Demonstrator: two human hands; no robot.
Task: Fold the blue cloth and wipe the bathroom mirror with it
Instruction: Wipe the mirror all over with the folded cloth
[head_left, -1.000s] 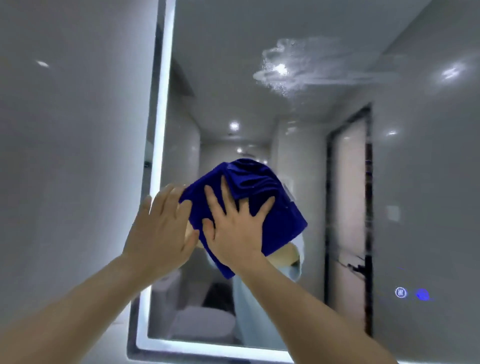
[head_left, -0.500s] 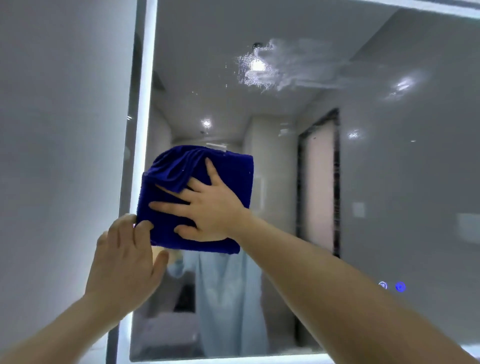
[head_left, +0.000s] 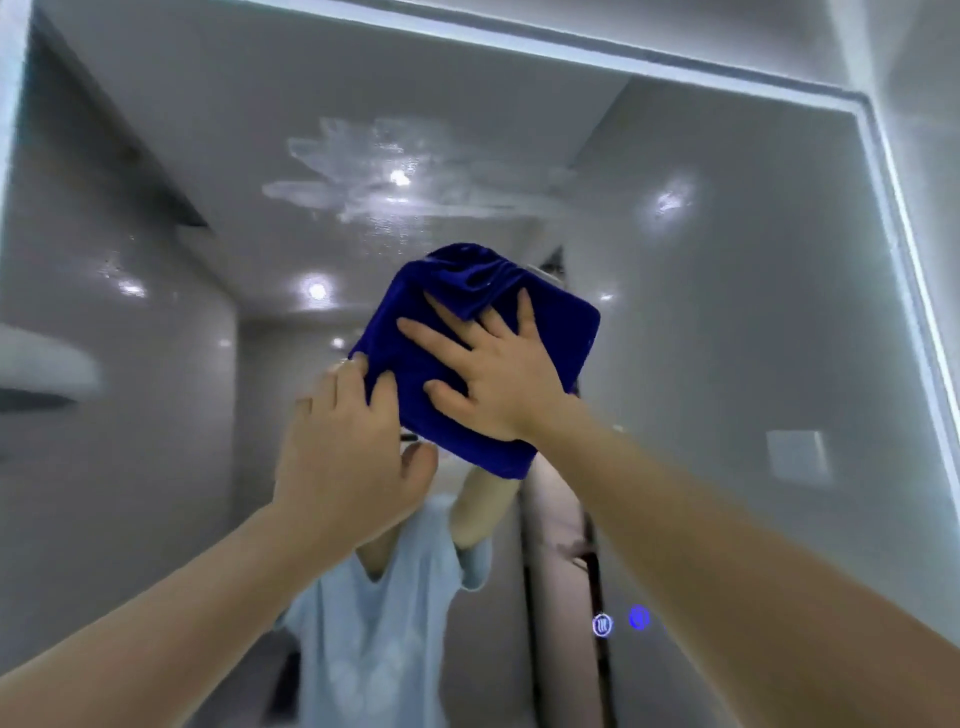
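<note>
The folded blue cloth (head_left: 556, 332) lies flat against the bathroom mirror (head_left: 727, 322), near its middle. My right hand (head_left: 493, 374) presses on the cloth with spread fingers and holds it to the glass. My left hand (head_left: 348, 447) rests flat just below and to the left, its fingertips touching the cloth's lower left corner without gripping it. A whitish wet smear (head_left: 384, 176) sits on the glass above the cloth. The cloth hides the reflected head.
The mirror's lit frame (head_left: 904, 249) runs along the top and right side. Two small glowing touch buttons (head_left: 621, 621) sit low on the glass at the right. The reflection shows a person in a light blue shirt (head_left: 374, 623), a ceiling with spotlights and a doorway.
My right hand has slid the cloth from the mirror's left edge to the right and slightly up. My left hand followed and now touches the cloth's corner. The view turned right and up.
</note>
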